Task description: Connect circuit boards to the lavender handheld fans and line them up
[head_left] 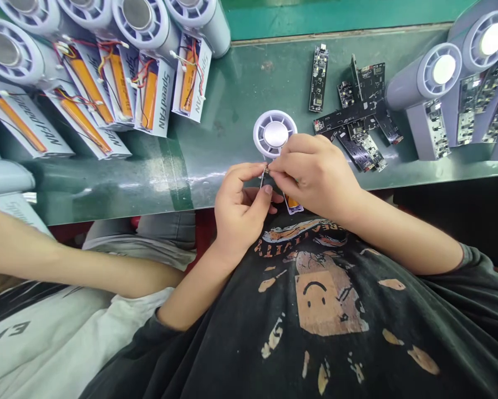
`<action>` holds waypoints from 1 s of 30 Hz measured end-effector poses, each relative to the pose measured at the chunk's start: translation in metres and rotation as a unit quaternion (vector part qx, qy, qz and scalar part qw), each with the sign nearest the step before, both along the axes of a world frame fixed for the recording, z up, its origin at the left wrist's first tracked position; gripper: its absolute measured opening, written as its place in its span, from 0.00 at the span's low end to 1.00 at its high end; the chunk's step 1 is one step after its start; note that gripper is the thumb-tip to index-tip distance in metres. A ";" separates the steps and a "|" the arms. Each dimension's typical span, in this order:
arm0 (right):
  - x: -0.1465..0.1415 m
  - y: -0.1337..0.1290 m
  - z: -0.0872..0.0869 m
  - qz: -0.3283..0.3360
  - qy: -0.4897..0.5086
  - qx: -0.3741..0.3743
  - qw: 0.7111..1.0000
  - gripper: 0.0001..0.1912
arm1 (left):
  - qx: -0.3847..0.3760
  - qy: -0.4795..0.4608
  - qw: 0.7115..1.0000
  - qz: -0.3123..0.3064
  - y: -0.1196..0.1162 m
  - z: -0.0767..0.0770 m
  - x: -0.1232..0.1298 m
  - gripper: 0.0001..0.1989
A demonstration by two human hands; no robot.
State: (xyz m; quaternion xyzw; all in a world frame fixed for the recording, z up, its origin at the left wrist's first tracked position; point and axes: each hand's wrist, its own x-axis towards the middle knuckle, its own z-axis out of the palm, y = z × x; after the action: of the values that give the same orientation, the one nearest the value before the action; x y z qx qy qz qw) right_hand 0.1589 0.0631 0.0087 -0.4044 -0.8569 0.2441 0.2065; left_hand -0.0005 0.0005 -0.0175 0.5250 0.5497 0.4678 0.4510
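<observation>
Both hands meet just over the near edge of the workbench (107,199) — the left hand (240,210) and the right hand (315,177) pinch a small metal part (264,177) between them, with a round fan head (274,133) lying just behind. Along the bench to the left, fan housings (136,22) sit in a row behind printed cards (164,105) bearing wired batteries (149,100). To the right, circuit boards (357,116) lie heaped beside two more housings (423,83).

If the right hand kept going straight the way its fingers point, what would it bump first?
The thin silver metal piece at the right hand's fingertips, then the left hand just behind it. It's tiny, so depth is hard to tell.
</observation>
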 end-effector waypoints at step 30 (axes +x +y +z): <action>0.035 -0.006 -0.018 0.069 0.194 -0.080 0.975 0.06 | 0.042 0.133 0.987 -0.081 -0.004 0.000 -0.007 0.07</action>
State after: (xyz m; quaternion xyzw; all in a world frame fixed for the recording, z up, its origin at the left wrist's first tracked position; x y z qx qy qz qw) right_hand 0.1936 0.0574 -0.0098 -0.3041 -0.8045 0.3989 0.3182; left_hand -0.0077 -0.0034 -0.0173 0.6442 0.5400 0.3781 0.3878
